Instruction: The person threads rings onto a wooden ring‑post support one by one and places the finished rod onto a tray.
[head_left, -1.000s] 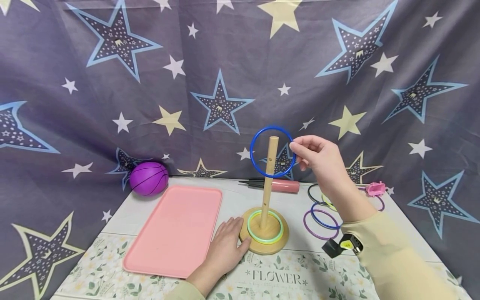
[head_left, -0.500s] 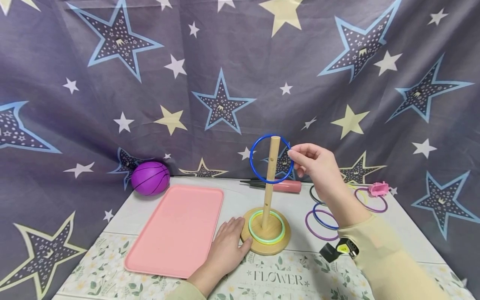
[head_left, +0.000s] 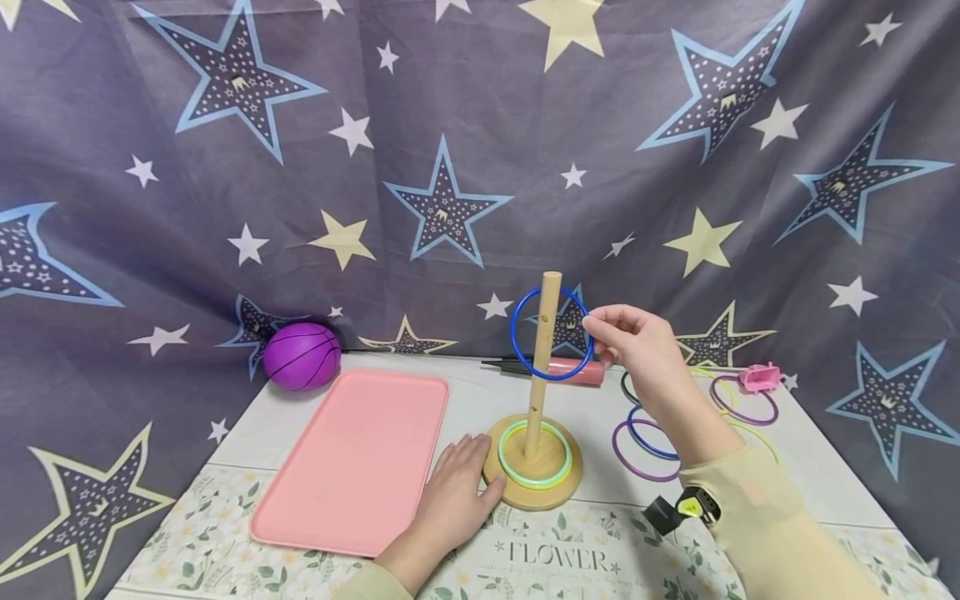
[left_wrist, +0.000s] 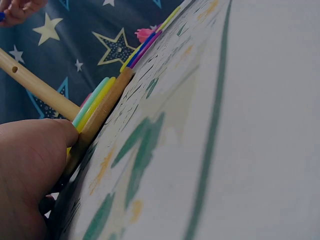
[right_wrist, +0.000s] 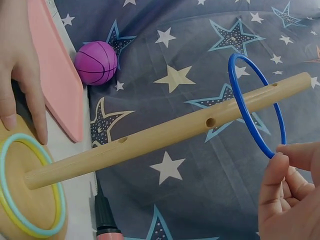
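Observation:
My right hand point(head_left: 637, 342) pinches the right side of a blue ring point(head_left: 513, 333) between thumb and fingers. The ring is tilted and encircles the upper part of a wooden peg point(head_left: 549, 300), just below its top; the right wrist view shows the peg passing through the blue ring point(right_wrist: 234, 75). A mint-green ring point(right_wrist: 61, 210) and a yellow ring lie stacked at the foot of the peg, on the round wooden base point(head_left: 540, 500). Fingers relaxed, my left hand point(head_left: 453, 500) rests against the base's left edge, thumb on its rim.
Left of the base lies a pink tray point(head_left: 352, 467), with a purple ball point(head_left: 302, 357) behind it. A pink and black pump point(head_left: 585, 372) lies behind the peg. More rings, including a purple ring point(head_left: 617, 446), and a pink hair clip-like piece point(head_left: 761, 377) are at right.
The right hand has lowered the blue ring from the peg's top to just below it, so that the peg passes through it. The left hand stays at the base.

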